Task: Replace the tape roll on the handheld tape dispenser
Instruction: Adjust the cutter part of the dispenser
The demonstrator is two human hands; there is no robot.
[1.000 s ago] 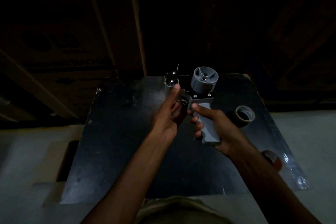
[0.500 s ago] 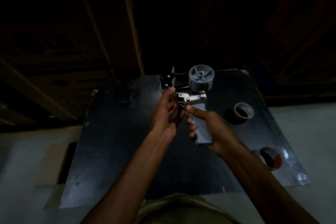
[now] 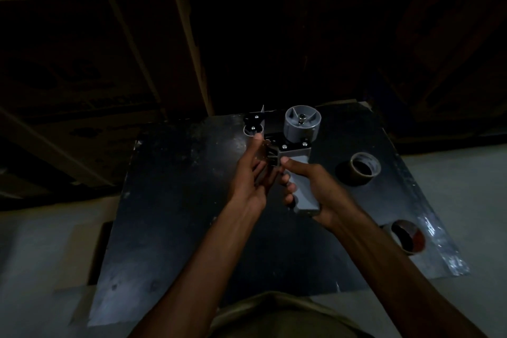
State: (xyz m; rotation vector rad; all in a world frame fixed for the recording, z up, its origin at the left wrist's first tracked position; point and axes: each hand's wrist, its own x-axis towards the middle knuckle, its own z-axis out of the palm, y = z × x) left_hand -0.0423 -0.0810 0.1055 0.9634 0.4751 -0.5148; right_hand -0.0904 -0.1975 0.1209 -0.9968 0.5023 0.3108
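The tape dispenser (image 3: 295, 145) is hovering above the black table (image 3: 178, 200), its bare hub pointing to 12 o'clock. The right hand (image 3: 315, 189) is clenching its grey handle; the left hand (image 3: 253, 173) is pinching its metal front. A tape roll (image 3: 362, 169) is lying at 3 o'clock, another roll (image 3: 408, 236) at 4 o'clock.

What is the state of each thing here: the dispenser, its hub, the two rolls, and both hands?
Tape dispenser: held above the table, no roll mounted.
Hub: bare, empty.
Far roll: lying on the table, untouched.
Near roll: lying near the table edge, untouched.
Right hand: closed around the grip.
Left hand: fingers at the dispenser's front.
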